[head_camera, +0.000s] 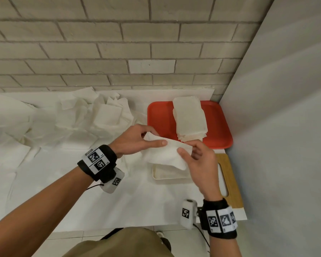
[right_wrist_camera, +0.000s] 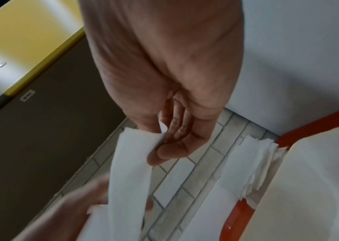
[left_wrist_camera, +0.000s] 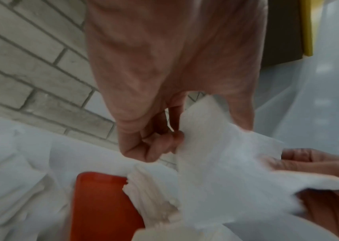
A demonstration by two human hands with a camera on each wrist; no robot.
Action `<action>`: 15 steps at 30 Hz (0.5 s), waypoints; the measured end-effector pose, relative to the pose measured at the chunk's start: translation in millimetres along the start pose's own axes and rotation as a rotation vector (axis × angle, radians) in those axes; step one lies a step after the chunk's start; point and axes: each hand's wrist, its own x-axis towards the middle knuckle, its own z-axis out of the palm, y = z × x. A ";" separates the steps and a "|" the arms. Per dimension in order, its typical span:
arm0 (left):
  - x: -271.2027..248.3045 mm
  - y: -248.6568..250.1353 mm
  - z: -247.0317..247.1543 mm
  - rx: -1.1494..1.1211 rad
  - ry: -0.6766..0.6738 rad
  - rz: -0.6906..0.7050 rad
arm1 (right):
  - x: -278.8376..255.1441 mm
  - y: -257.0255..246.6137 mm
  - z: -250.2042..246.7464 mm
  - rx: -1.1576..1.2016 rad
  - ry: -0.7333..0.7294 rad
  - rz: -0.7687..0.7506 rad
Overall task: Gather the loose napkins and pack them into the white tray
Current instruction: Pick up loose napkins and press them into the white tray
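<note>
Both hands hold one white napkin in the air above the small white tray, which lies near the table's front right. My left hand pinches the napkin's left end between thumb and fingers. At the other end my right hand pinches the edge. The left wrist view shows the napkin stretched from the left fingers to the other hand. In the right wrist view, the thumb and fingers pinch the napkin. Loose napkins lie heaped at the back left.
A red tray at the back right carries a neat stack of napkins. A wooden cutting board lies at the right edge under the white tray. A brick wall runs behind and a plain wall stands on the right.
</note>
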 end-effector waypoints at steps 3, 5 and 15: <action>9.6 -20.6 16.0 -0.007 0.017 0.012 | 14.1 10.0 -22.5 -0.085 -0.010 -0.007; 15.3 -32.8 28.3 0.017 0.048 0.002 | 25.5 26.9 -34.6 -0.249 -0.019 0.046; 21.0 -66.2 95.4 0.327 0.182 0.209 | 20.8 66.5 -13.9 -1.078 -0.027 0.129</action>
